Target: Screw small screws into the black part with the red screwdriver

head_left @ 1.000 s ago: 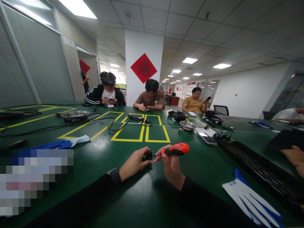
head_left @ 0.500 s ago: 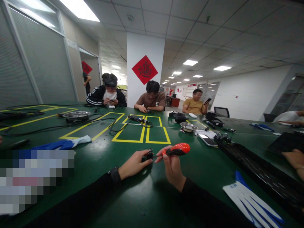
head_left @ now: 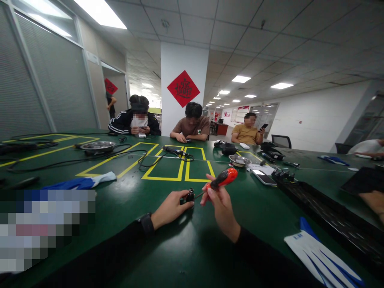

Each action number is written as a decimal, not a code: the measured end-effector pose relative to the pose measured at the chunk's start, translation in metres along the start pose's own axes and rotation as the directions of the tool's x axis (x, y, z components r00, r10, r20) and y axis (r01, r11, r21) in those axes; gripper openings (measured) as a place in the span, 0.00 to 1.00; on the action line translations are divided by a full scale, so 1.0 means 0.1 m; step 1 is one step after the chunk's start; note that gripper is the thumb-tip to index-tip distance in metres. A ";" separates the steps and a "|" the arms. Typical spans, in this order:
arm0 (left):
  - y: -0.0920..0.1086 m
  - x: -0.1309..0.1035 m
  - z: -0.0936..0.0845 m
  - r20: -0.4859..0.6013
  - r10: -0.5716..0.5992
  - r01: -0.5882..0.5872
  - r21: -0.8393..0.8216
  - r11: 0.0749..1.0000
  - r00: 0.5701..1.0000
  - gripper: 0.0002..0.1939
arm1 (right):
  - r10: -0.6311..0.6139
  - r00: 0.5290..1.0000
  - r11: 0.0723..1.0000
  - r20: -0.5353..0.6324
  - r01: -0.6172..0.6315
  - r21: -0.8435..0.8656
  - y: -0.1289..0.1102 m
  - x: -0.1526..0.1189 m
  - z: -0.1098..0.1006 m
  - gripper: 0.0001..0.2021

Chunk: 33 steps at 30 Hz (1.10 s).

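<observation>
My left hand (head_left: 170,209) pinches a small black part (head_left: 190,195) with a metallic top, holding it upright on the green table (head_left: 126,208). In my right hand (head_left: 222,208) is a screwdriver (head_left: 224,178) with a red and black handle. The handle tilts up to the right, and the thin shaft slopes down to the left toward the side of the black part. Whether the tip touches the part is too small to tell.
A long black tray (head_left: 327,216) and a white-blue glove (head_left: 321,254) lie at the right. Beyond my hands are a phone (head_left: 264,178), metal bowls (head_left: 240,160), cables and yellow tape outlines. Several people sit around the table; a forearm (head_left: 373,204) rests at the right edge.
My right hand has shifted slightly right, and the screwdriver now tilts more steeply, its handle end higher. My left hand still holds the black part in nearly the same place.
</observation>
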<state>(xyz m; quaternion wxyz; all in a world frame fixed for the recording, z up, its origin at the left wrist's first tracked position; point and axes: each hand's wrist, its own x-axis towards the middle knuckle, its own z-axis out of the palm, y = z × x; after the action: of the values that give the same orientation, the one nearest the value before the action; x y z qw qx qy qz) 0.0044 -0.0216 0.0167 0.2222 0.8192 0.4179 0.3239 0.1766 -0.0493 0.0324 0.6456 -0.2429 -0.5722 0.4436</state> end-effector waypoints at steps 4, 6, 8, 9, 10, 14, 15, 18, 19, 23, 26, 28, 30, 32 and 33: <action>0.02 -0.01 -0.01 -0.003 -0.012 0.012 -0.001 1.000 1.000 0.13 | 0.011 1.000 1.000 -0.020 -0.011 0.001 0.03 0.02 -0.02 0.09; 0.03 -0.01 -0.01 -0.004 -0.020 0.020 -0.003 1.000 1.000 0.13 | -0.002 1.000 1.000 -0.012 0.002 0.026 0.02 0.03 -0.02 0.09; 0.04 -0.01 -0.01 -0.009 -0.028 0.028 -0.003 1.000 1.000 0.13 | -0.008 1.000 0.999 0.009 0.008 0.050 0.01 0.02 -0.01 0.09; 0.05 -0.01 -0.01 -0.010 -0.030 0.030 -0.004 1.000 0.999 0.14 | -0.005 1.000 0.998 0.022 0.004 0.059 0.01 0.02 -0.01 0.10; 0.05 -0.01 -0.01 -0.011 -0.032 0.032 -0.004 0.999 0.999 0.14 | 0.001 1.000 0.998 0.031 -0.003 0.060 0.02 0.01 -0.01 0.11; 0.05 0.00 -0.01 -0.013 -0.034 0.034 -0.001 0.999 0.999 0.14 | -0.003 1.000 0.999 -0.022 0.003 -0.036 0.06 0.01 -0.02 0.12; 0.05 0.00 -0.01 -0.013 -0.034 0.034 -0.001 0.999 0.999 0.13 | -0.020 0.999 0.997 -0.047 0.016 -0.078 0.06 0.01 -0.02 0.12; 0.02 0.00 0.00 -0.010 -0.023 0.023 -0.001 1.000 1.000 0.13 | -0.109 0.989 0.981 -0.101 0.090 -0.173 0.04 0.03 -0.03 0.09; 0.00 0.00 0.00 -0.012 -0.018 0.018 -0.001 1.000 1.000 0.13 | -0.132 0.986 0.977 -0.104 0.112 -0.182 0.02 0.05 -0.02 0.10; -0.04 0.00 0.02 -0.018 -0.002 0.002 -0.002 1.000 1.000 0.12 | -0.092 0.995 0.993 -0.043 0.089 -0.078 0.01 0.14 -0.03 0.11; -0.03 0.01 0.03 -0.019 0.003 -0.003 0.013 1.000 1.000 0.11 | -0.018 1.000 0.999 0.000 0.018 0.029 0.08 0.18 -0.06 0.09; -0.02 0.01 0.03 -0.020 0.004 -0.004 0.022 1.000 1.000 0.12 | 0.000 1.000 0.997 -0.022 0.002 0.077 0.13 0.16 -0.08 0.10; -0.01 0.01 0.02 -0.017 0.002 -0.002 0.023 1.000 1.000 0.12 | -0.016 0.999 0.997 -0.042 0.019 0.069 0.14 0.13 -0.09 0.15; 0.01 0.00 0.02 -0.010 -0.006 0.006 0.024 1.000 1.000 0.13 | -0.050 0.998 0.998 -0.037 0.049 -0.025 0.11 0.09 -0.08 0.18; 0.02 0.00 0.01 -0.007 -0.009 0.009 0.024 1.000 1.000 0.13 | -0.066 0.997 0.995 -0.033 0.063 -0.082 0.08 0.07 -0.08 0.19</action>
<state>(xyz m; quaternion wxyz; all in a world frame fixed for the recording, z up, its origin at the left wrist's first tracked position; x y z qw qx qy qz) 0.0063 -0.0224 0.0168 0.2125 0.8187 0.4262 0.3207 0.1817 -0.0378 0.0281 0.6593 -0.2582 -0.5855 0.3948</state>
